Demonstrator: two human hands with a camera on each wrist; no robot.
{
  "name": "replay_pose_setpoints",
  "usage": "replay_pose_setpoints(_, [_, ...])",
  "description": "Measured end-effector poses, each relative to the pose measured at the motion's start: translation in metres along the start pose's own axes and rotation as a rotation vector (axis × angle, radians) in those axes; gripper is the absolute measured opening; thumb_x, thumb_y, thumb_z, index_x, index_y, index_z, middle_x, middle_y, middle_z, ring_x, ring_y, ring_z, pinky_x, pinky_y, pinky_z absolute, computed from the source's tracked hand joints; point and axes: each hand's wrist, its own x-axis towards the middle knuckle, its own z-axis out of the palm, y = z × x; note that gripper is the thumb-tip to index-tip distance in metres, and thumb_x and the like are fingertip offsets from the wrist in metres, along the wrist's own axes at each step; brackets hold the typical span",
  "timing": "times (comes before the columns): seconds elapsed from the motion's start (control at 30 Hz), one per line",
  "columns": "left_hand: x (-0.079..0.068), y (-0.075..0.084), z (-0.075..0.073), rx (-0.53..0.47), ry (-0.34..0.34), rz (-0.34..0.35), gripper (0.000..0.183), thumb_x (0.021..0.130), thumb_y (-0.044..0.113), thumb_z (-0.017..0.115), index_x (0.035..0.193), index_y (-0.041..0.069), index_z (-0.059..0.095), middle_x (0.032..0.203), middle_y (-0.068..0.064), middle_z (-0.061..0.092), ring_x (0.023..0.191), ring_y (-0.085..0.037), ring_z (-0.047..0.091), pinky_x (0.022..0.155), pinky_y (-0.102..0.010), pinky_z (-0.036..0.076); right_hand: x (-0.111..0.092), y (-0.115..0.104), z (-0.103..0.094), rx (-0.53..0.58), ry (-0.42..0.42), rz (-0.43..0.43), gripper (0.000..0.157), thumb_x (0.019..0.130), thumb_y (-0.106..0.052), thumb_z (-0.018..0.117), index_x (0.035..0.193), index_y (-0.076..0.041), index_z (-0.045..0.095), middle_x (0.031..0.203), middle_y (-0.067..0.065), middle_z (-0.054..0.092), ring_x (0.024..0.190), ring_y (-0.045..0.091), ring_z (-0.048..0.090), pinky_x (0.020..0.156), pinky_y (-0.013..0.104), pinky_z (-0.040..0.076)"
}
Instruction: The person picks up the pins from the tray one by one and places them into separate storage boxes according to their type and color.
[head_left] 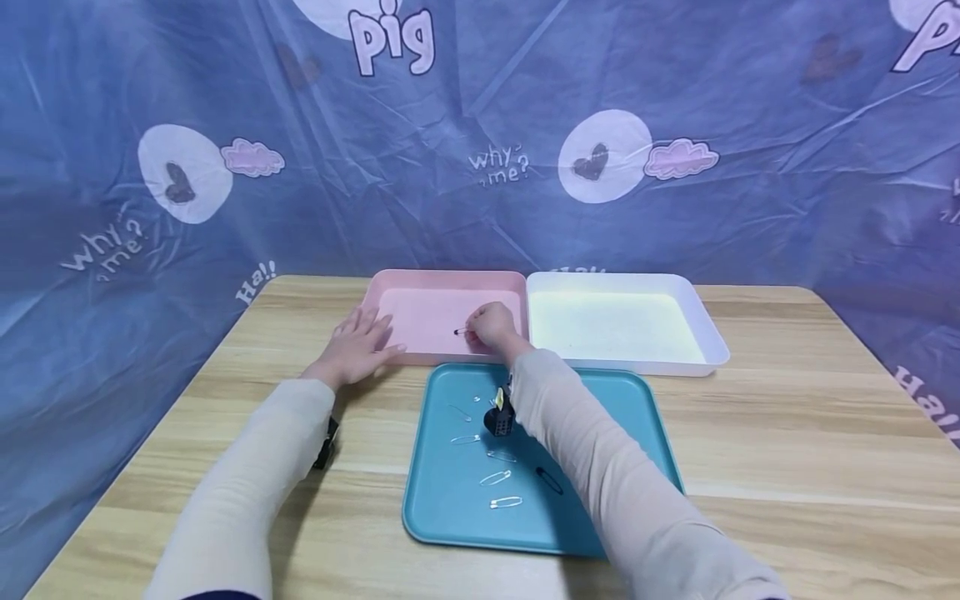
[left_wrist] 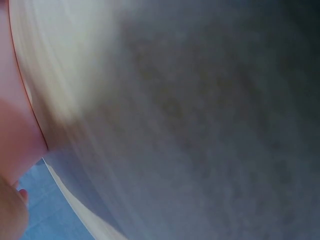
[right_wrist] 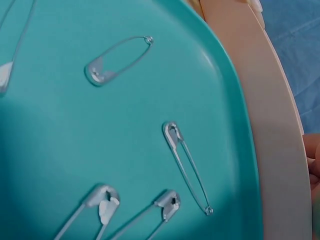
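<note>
My right hand (head_left: 492, 325) reaches over the near right part of the pink tray (head_left: 420, 304) and pinches a small dark-ended pin (head_left: 458, 332) between thumb and fingers. Most of that pin is hidden by the fingers. My left hand (head_left: 356, 347) rests with spread fingers at the pink tray's left front corner. Below, the teal tray (head_left: 450, 525) carries several silver safety pins (head_left: 495, 478) and a black safety pin (head_left: 549, 481). Close up in the right wrist view, another silver safety pin (right_wrist: 187, 167) lies near the teal tray's edge.
A white tray (head_left: 615, 325) stands against the pink tray's right side. All the trays sit on a wooden table (head_left: 795, 433), with a blue printed cloth (head_left: 480, 100) hanging behind. My right forearm crosses the teal tray and covers part of it.
</note>
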Motion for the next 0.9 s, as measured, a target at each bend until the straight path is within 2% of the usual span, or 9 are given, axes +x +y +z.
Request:
replay_pose_setpoints(0.27, [0.000, -0.001, 0.000, -0.007, 0.001, -0.002, 0.078, 0.083, 0.063, 0.025, 0.138, 0.008, 0.020, 0.142, -0.018, 0.006, 0.126, -0.039, -0.001, 0.099, -0.052, 0.005, 0.000, 0.000, -0.002, -0.081, 0.008, 0.019, 0.012, 0.077, 0.003, 0.052, 0.077, 0.004, 0.064, 0.063, 0.009, 0.061, 0.049, 0.012, 0.052, 0.047, 0.021, 0.045])
replay_pose_setpoints(0.5, [0.000, 0.000, 0.000, 0.001, -0.013, -0.006, 0.077, 0.083, 0.062, 0.024, 0.138, 0.009, 0.018, 0.142, -0.017, 0.005, 0.126, -0.039, -0.003, 0.099, -0.052, 0.004, 0.000, 0.000, -0.005, -0.108, 0.000, 0.017, 0.013, 0.076, 0.003, 0.051, 0.078, 0.004, 0.064, 0.065, 0.011, 0.062, 0.050, 0.014, 0.054, 0.048, 0.022, 0.047])
replay_pose_setpoints(0.73, [-0.001, 0.003, -0.003, -0.005, -0.020, -0.012, 0.076, 0.084, 0.061, 0.026, 0.138, 0.009, 0.018, 0.142, -0.018, 0.005, 0.126, -0.039, -0.002, 0.099, -0.052, 0.005, -0.005, -0.005, -0.012, -0.164, -0.025, -0.043, 0.013, 0.079, -0.003, 0.053, 0.078, 0.002, 0.066, 0.061, 0.007, 0.058, 0.054, 0.014, 0.051, 0.045, 0.019, 0.039])
replay_pose_setpoints(0.9, [-0.003, 0.003, -0.006, -0.008, -0.025, -0.014, 0.076, 0.084, 0.061, 0.026, 0.138, 0.008, 0.018, 0.142, -0.018, 0.004, 0.126, -0.039, -0.003, 0.100, -0.052, 0.005, -0.011, -0.008, -0.019, -0.160, -0.059, -0.078, 0.015, 0.081, -0.006, 0.053, 0.084, 0.002, 0.066, 0.065, 0.007, 0.059, 0.056, 0.013, 0.050, 0.047, 0.019, 0.039])
